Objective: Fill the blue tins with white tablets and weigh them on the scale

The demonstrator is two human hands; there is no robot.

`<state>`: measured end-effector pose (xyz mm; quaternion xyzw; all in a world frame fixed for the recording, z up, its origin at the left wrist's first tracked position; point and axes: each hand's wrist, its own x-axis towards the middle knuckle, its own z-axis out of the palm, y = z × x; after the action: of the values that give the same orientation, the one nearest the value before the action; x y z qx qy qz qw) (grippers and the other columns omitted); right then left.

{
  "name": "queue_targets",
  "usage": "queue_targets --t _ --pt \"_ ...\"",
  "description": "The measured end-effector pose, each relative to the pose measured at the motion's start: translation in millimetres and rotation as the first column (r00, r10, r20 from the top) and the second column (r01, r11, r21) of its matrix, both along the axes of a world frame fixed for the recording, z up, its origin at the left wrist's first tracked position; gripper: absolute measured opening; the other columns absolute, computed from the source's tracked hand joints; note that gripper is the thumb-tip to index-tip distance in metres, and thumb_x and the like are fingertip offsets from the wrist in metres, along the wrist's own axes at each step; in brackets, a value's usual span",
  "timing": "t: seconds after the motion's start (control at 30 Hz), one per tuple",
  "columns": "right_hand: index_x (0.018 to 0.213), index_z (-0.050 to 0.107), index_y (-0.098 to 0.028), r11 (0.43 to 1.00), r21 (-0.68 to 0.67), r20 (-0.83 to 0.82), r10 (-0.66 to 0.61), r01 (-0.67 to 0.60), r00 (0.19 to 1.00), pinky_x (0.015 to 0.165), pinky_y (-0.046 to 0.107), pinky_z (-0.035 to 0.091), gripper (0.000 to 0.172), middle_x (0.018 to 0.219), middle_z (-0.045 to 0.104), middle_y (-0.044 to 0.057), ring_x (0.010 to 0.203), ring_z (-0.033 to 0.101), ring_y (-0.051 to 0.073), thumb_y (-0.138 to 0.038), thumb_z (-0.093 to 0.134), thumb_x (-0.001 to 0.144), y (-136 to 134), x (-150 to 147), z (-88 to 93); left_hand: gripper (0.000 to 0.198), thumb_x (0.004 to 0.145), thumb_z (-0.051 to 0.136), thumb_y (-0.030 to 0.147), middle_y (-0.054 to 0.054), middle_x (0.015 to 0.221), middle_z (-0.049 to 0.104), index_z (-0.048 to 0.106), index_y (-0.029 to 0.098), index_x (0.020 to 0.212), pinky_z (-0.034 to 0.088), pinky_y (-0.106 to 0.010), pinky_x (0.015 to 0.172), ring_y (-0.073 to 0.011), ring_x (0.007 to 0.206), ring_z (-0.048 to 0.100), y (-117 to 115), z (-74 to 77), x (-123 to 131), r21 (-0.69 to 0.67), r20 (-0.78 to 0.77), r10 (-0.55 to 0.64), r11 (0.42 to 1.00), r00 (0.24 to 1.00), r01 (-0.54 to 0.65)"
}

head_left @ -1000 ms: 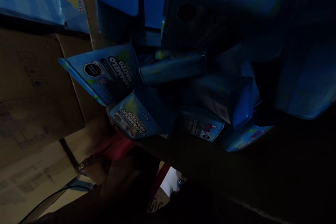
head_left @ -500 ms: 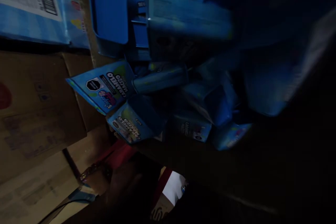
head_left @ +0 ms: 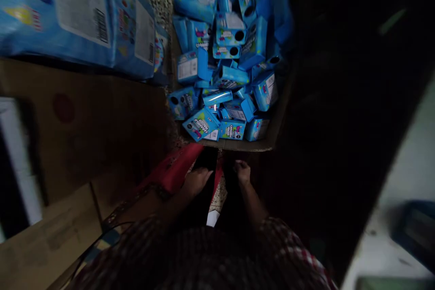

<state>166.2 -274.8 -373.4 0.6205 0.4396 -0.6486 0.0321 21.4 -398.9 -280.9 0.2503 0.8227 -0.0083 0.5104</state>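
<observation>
A cardboard box (head_left: 238, 145) lies below me, filled with several small blue cartons (head_left: 231, 81) heaped in a loose pile. My left hand (head_left: 197, 179) is just short of the box's near edge, fingers stretched out flat over a dark surface beside a red object (head_left: 176, 167). My right hand (head_left: 242, 171) is a little to its right, also short of the box edge, with its fingers curled in. The light is too dim to show what they close on, if anything. Neither hand touches the cartons.
A large blue printed pack (head_left: 78, 13) with barcode labels lies at the upper left on brown cardboard boxes (head_left: 84, 118). More flat cardboard (head_left: 41, 240) is at the lower left. A pale surface (head_left: 401, 217) runs along the right. The space between is in deep shadow.
The view has pulled far back from the blue cartons, so the whole box now shows from above. Both my hands have come into sight below the box's near edge.
</observation>
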Motion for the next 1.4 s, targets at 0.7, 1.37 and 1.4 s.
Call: queue_targets --t 0.7,1.37,1.4 --pt "0.101 0.058 -0.019 0.05 0.835 0.291 0.805 -0.548 0.517 0.074 0.037 0.046 0.024 0.096 0.063 0.008 0.087 0.058 0.021 -0.021 0.04 0.086 29 55 361.1 0.019 0.071 0.061 0.028 0.003 0.045 0.05 0.056 0.012 0.061 0.031 -0.023 0.046 -0.0082 0.042 0.045 107 238.4 72 -0.352 0.786 0.608 0.591 0.114 -0.726" --pt "0.093 0.06 -0.019 0.178 0.984 0.093 -0.378 -0.026 0.921 0.083 0.041 0.046 0.018 0.091 0.062 0.007 0.09 0.057 0.019 -0.025 0.046 0.082 55 221 429.0 0.02 0.073 0.051 0.006 -0.005 0.068 0.059 0.059 0.009 0.092 0.038 -0.014 0.045 -0.0061 0.055 0.053 185 323.2 74 -0.228 0.877 0.416 0.801 0.241 -0.554" --pt "0.092 0.06 -0.02 0.209 0.978 0.093 -0.345 -0.02 0.934 0.081 0.04 0.047 0.018 0.089 0.062 0.007 0.088 0.057 0.019 -0.024 0.046 0.083 51 211 431.1 0.022 0.073 0.052 0.005 -0.006 0.071 0.061 0.06 0.009 0.093 0.041 -0.016 0.05 -0.0074 0.059 0.056 190 325.8 78 -0.211 0.889 0.38 0.836 0.256 -0.507"
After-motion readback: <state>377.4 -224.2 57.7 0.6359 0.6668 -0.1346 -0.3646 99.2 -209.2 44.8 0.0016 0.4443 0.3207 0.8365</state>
